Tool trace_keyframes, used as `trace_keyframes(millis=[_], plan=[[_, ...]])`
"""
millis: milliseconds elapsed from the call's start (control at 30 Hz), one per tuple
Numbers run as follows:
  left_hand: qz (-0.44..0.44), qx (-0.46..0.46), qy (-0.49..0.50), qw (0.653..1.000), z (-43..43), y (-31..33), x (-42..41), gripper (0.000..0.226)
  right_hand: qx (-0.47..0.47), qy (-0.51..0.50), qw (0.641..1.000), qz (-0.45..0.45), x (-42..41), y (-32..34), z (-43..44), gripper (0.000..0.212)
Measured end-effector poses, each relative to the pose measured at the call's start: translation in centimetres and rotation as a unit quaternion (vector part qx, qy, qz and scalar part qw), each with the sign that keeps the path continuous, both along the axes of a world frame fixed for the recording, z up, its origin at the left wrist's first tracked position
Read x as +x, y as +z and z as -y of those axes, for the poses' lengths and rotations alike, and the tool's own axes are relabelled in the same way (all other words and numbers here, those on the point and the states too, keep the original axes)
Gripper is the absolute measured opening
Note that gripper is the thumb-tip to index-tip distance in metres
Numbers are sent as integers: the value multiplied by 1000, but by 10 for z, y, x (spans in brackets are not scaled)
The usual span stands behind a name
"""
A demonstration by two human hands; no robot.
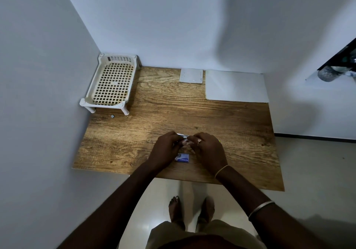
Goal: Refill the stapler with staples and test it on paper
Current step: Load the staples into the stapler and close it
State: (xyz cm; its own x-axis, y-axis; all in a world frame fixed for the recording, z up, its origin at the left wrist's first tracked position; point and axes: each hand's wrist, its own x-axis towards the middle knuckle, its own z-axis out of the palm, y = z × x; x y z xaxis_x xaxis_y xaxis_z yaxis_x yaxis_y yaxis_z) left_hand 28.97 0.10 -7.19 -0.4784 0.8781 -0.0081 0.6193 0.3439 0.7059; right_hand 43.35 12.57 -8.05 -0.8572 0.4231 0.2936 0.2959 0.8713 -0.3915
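Staple box (183, 158) on tabletop (134, 133) near front edge, between wrists. Just beyond, both hands meet, forearms angled inward: left hand (166, 148) and right hand (207, 149) curl round silvery stapler (183, 136), mostly hidden. Paper sheet (236, 85) at far edge

Only one camera looks on, worn on the person's head at the near edge of the brown wood-grain tabletop (192, 113), facing forward and steeply down. It sits close. The left hand (165, 148) and right hand (208, 150) meet on a small silvery stapler (182, 136) just below the middle. The wide lens takes in the whole top, the far white wall (173, 27), a cream plastic lattice rack (111, 83) far left, and bare feet (174, 208) on the pale floor (308, 171).
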Motion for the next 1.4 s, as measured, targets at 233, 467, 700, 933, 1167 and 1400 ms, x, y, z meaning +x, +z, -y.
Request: trace_keyframes(millis=[233,467,700,933,1167,1400], plan=[[13,-49,-29,998,-7,-5,-11,13,97,14,995,-10,-1,-6,-6,19],[-11,-43,-18,999,-16,-4,-23,35,-18,-64,997,49,-19,-3,-10,18],[-124,-41,-49,990,-23,-6,-27,28,-70,-97,983,138,-28,-2,-15,18],[-149,-46,-64,986,-30,-8,-24,21,-51,-111,973,198,-33,7,-14,20],[-149,-63,-82,983,-32,-6,-26,23,-35,-115,969,217,-40,12,-11,18],[-142,-70,-86,984,-36,-3,-29,27,-58,-142,960,235,-49,15,-11,13]])
